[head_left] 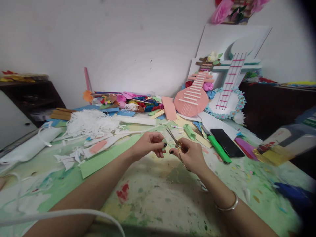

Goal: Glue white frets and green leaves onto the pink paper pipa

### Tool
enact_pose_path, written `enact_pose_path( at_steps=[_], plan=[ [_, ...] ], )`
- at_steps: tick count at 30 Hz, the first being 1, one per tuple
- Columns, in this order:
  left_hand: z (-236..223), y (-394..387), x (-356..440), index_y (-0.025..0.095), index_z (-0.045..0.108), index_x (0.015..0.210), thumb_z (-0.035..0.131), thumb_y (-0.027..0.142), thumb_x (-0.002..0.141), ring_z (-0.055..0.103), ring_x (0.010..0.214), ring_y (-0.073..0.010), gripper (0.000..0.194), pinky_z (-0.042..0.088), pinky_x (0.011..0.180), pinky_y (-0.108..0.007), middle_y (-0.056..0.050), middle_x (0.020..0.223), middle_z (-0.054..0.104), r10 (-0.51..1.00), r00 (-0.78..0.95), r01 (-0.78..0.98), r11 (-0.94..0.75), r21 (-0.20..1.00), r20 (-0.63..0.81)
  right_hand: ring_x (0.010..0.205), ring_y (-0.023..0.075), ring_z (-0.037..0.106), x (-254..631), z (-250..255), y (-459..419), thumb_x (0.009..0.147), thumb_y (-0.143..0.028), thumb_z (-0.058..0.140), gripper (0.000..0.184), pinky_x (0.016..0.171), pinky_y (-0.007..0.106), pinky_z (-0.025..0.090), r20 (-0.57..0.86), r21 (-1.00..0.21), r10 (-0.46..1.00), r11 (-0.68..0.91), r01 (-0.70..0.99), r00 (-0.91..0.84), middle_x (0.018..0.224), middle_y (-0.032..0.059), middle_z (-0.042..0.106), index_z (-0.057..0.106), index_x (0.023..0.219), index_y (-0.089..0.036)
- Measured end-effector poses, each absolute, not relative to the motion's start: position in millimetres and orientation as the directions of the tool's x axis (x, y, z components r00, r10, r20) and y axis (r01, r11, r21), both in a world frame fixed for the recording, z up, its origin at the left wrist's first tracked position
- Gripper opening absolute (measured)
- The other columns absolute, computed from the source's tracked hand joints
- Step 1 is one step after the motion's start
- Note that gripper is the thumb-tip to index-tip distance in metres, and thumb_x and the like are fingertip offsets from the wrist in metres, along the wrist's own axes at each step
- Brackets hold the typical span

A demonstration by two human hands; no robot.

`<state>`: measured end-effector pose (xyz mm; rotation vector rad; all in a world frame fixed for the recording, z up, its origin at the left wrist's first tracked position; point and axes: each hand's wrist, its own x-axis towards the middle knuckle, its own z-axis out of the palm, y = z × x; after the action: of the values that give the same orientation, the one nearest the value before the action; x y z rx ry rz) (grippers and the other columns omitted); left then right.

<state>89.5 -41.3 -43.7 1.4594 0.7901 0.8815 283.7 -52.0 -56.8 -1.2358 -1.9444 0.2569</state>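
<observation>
In the middle of the head view my right hand [191, 154] is closed around the handles of a pair of scissors [172, 135]. The blades point up and to the left, slightly apart. Just left of them, my left hand [151, 144] pinches a small piece of pale green paper [164, 141] between thumb and fingers. Part of that piece is hidden by the fingers. A folded light green paper strip [189, 131] and a white marker [177, 127] lie beyond the scissors. Under my left forearm runs a long green paper strip [103, 158].
To the right lie a green cutter [219, 149], a black phone [227, 142] and a bottle of yellow liquid [283, 148]. Paper instruments, one pink [191, 100], lean at the back. White string [89, 125] is heaped left. A white cable [74, 213] crosses the near left.
</observation>
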Motion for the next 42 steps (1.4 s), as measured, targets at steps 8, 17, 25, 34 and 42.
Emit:
enact_pose_path(
  at_steps=[8,17,25,34,42],
  plan=[
    [-41.4,-36.9,83.8,0.009,0.068,0.082,0.057,0.018,0.073,0.041,0.037,-0.0048,0.017,0.031,0.041,-0.017,0.005,0.040,0.048,0.901,0.403,0.081,-0.210,0.974,0.161,0.047,0.0090,0.037,291.3,-49.6,-49.6,0.067,-0.056,0.067,0.040,0.047,0.022,0.024,0.443,-0.509,0.826,0.552,0.661,-0.349,0.047,-0.0052,0.044,0.059,0.068,-0.016],
    [-38.3,-40.3,83.2,0.009,0.067,0.077,0.051,0.013,0.070,0.037,0.037,-0.0045,0.019,0.027,0.040,-0.017,0.005,0.039,0.046,0.883,0.442,0.056,-0.204,0.977,0.159,0.046,0.0094,0.037,290.7,-52.5,-48.9,0.066,-0.058,0.067,0.041,0.047,0.021,0.025,0.434,-0.474,0.806,0.584,0.659,-0.402,0.047,-0.0049,0.043,0.058,0.067,-0.017],
    [-37.1,-40.2,83.6,0.010,0.068,0.075,0.050,0.015,0.070,0.039,0.037,-0.0048,0.019,0.029,0.041,-0.018,0.004,0.040,0.049,0.880,0.454,0.077,-0.194,0.978,0.139,0.046,0.0089,0.036,289.0,-54.2,-51.6,0.068,-0.058,0.066,0.041,0.047,0.020,0.025,0.449,-0.470,0.793,0.601,0.647,-0.412,0.047,-0.0057,0.041,0.058,0.068,-0.017],
    [-36.9,-40.5,84.2,0.009,0.068,0.076,0.050,0.014,0.069,0.038,0.036,-0.0048,0.020,0.028,0.041,-0.018,0.004,0.039,0.049,0.888,0.434,0.075,-0.205,0.976,0.153,0.046,0.0093,0.036,288.9,-53.5,-52.3,0.069,-0.059,0.064,0.042,0.047,0.021,0.025,0.457,-0.463,0.794,0.597,0.654,-0.401,0.047,-0.0052,0.042,0.057,0.067,-0.018],
    [-39.1,-40.1,84.3,0.009,0.069,0.080,0.051,0.015,0.070,0.039,0.037,-0.0048,0.022,0.029,0.041,-0.017,0.004,0.040,0.049,0.877,0.454,0.059,-0.210,0.976,0.161,0.047,0.0093,0.036,288.2,-54.5,-51.9,0.068,-0.060,0.064,0.043,0.047,0.021,0.024,0.440,-0.481,0.806,0.584,0.654,-0.396,0.047,-0.0055,0.041,0.055,0.066,-0.018]
  ],
)
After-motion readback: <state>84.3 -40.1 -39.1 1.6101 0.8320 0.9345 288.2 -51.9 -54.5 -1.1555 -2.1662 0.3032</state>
